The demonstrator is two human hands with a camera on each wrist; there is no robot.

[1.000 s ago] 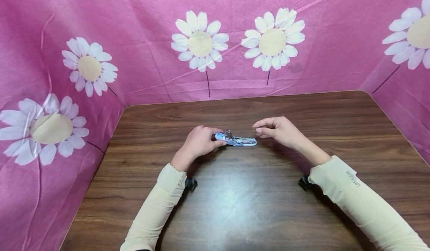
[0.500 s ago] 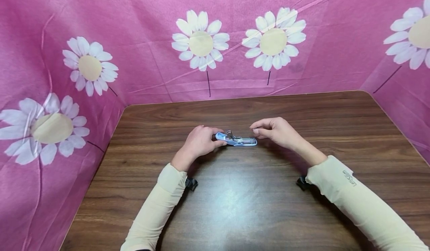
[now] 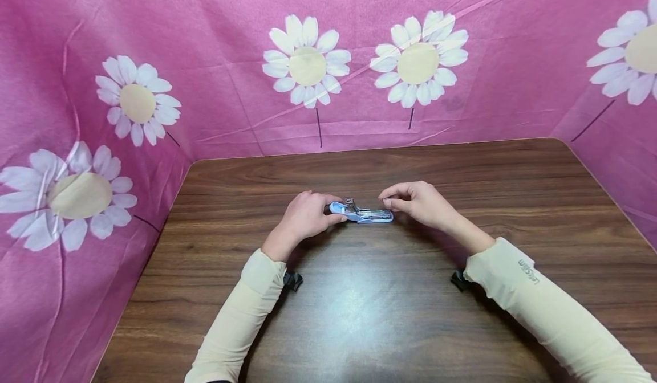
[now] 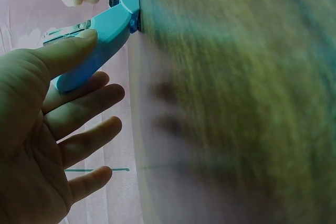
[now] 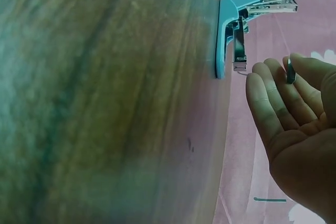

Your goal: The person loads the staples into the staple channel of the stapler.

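A light-blue stapler lies opened out on the wooden table, its metal parts exposed and one piece sticking up near the hinge. My left hand pinches its left end between thumb and index finger; the other fingers stretch out loosely below in the left wrist view. Just beyond the stapler's right end, slightly above it, is my right hand. Its thumb and index finger pinch a small dark, shiny strip of staples, partly covered by the fingertips. The right wrist view shows the stapler's metal magazine close to these fingers.
The brown wood-grain table ends at a pink cloth backdrop printed with white daisies, which rises at the back and both sides. Black wrist-worn devices sit beneath both forearms, close over the table.
My right hand has moved a little left, toward the stapler, still pinching the strip of staples. The left hand and the stapler have stayed in place.
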